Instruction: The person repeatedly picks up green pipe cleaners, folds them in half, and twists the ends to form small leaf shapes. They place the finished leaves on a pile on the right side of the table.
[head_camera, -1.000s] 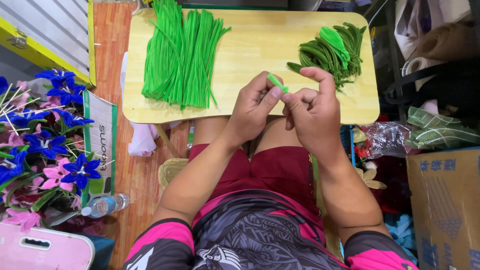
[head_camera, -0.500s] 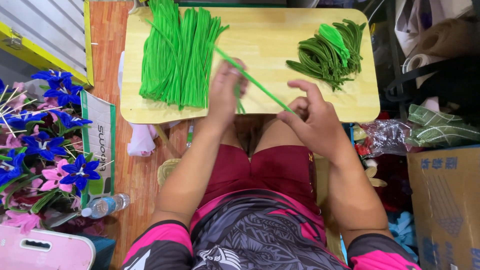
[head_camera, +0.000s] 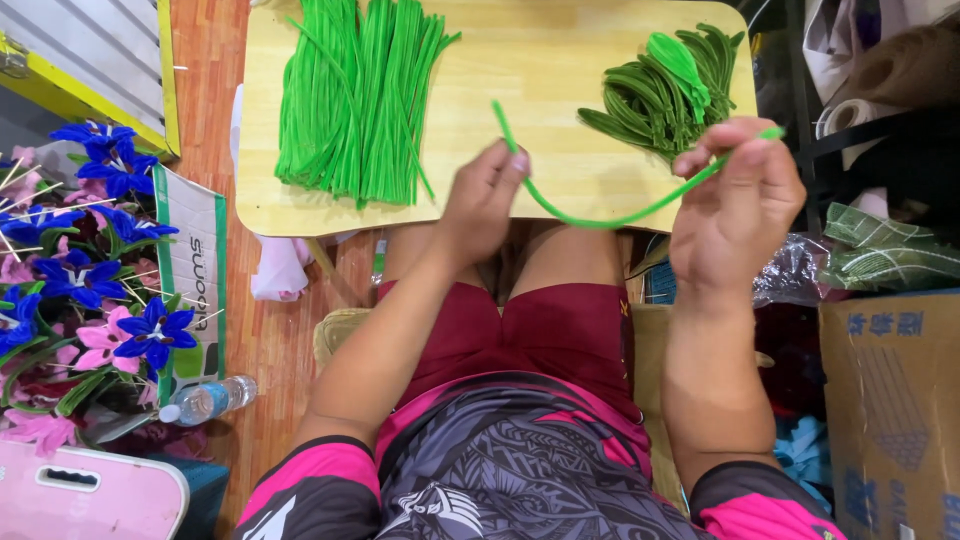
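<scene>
A bright green pipe cleaner (head_camera: 600, 215) curves in a shallow arc between my two hands, above the front edge of a small wooden table (head_camera: 520, 80). My left hand (head_camera: 485, 200) pinches it near one end, which sticks up past the fingers. My right hand (head_camera: 735, 205) pinches the other end, near the table's right corner. A loose bundle of straight bright green pipe cleaners (head_camera: 355, 95) lies on the table's left half. A pile of darker green folded leaf shapes (head_camera: 665, 85) lies on its right half.
Blue and pink artificial flowers (head_camera: 75, 250) stand at the left beside a plastic water bottle (head_camera: 205, 400) on the wooden floor. A pink case (head_camera: 80, 495) lies at the bottom left. A cardboard box (head_camera: 890, 400) and bagged green material (head_camera: 880, 250) are at the right.
My hands were together working a short green piece; then the left drew a long pipe cleaner from the bundle. Now the hands are apart, with the pipe cleaner bowed between them.
</scene>
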